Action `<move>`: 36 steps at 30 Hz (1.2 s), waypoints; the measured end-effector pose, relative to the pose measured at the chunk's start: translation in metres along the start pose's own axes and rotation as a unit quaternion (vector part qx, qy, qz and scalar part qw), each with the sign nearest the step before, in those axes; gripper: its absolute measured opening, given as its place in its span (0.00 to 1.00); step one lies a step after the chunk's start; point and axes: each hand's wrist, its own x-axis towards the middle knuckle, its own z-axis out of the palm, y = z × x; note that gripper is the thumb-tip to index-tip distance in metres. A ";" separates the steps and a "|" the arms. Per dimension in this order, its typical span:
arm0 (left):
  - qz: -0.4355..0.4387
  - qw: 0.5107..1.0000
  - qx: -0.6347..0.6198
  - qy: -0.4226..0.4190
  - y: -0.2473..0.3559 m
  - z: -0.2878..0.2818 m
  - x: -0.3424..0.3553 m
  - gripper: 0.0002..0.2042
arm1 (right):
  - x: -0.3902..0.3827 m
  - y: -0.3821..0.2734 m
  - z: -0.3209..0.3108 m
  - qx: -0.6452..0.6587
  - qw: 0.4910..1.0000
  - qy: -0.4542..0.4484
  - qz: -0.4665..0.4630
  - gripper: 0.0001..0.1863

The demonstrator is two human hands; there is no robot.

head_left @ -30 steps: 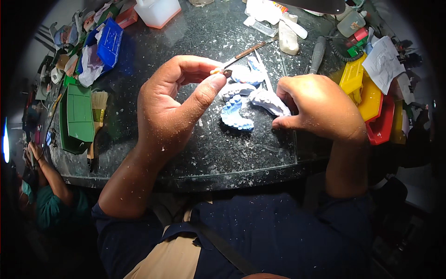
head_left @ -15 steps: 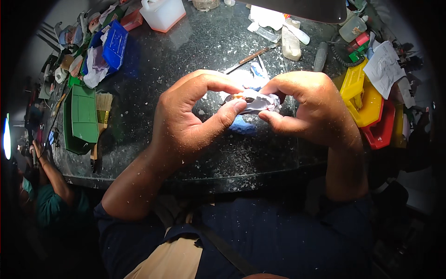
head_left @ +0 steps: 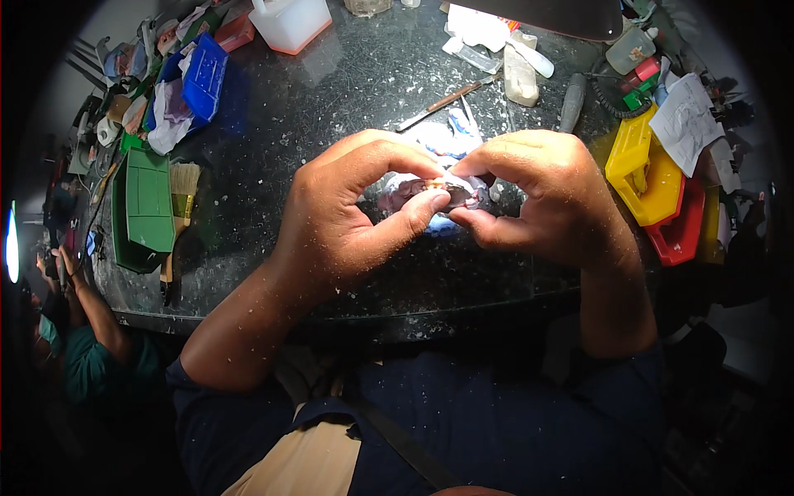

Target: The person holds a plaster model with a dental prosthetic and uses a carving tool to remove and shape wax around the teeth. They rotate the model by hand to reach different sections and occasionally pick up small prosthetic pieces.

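Pinching tan piece (head_left: 433,188) in left hand (head_left: 347,198), apparently cast (head_left: 472,193) in right hand (head_left: 538,198), seemingly midway: already together, not set down.

Lilac-grey cast (head_left: 400,192), blue bin (head_left: 205,83), green bin (head_left: 151,202), white-speckled black tabletop (head_left: 331,91)

Your left hand (head_left: 351,194) pinches a small yellowish piece (head_left: 434,185) at the pale dental cast (head_left: 472,195) in your right hand (head_left: 550,194). Just nearer you than that cast, a blue cast (head_left: 442,226) shows on the surface (head_left: 265,107). Beyond the pale one lies a wood-handled tool (head_left: 447,101); well left, a brush (head_left: 184,194) and green bin (head_left: 150,202); well right, a yellow bin (head_left: 628,159).
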 end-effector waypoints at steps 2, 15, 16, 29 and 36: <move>0.012 1.000 -0.003 0.002 0.000 0.000 0.001 0.09 | 0.000 -0.001 -0.001 0.001 1.000 0.003 -0.001 0.17; 0.001 1.000 -0.030 -0.009 0.003 -0.004 -0.001 0.09 | 0.002 -0.003 0.001 0.018 0.999 0.020 -0.020 0.17; -0.012 0.999 -0.030 -0.010 0.004 -0.005 -0.002 0.09 | 0.003 -0.003 0.000 0.023 1.000 0.009 -0.014 0.17; -0.159 0.955 -0.249 0.010 0.007 0.002 -0.006 0.09 | 0.004 -0.005 -0.001 0.172 0.981 -0.017 0.085 0.15; -0.169 0.953 -0.251 -0.005 0.006 -0.001 -0.006 0.08 | 0.003 -0.005 0.000 0.150 0.987 -0.017 0.061 0.18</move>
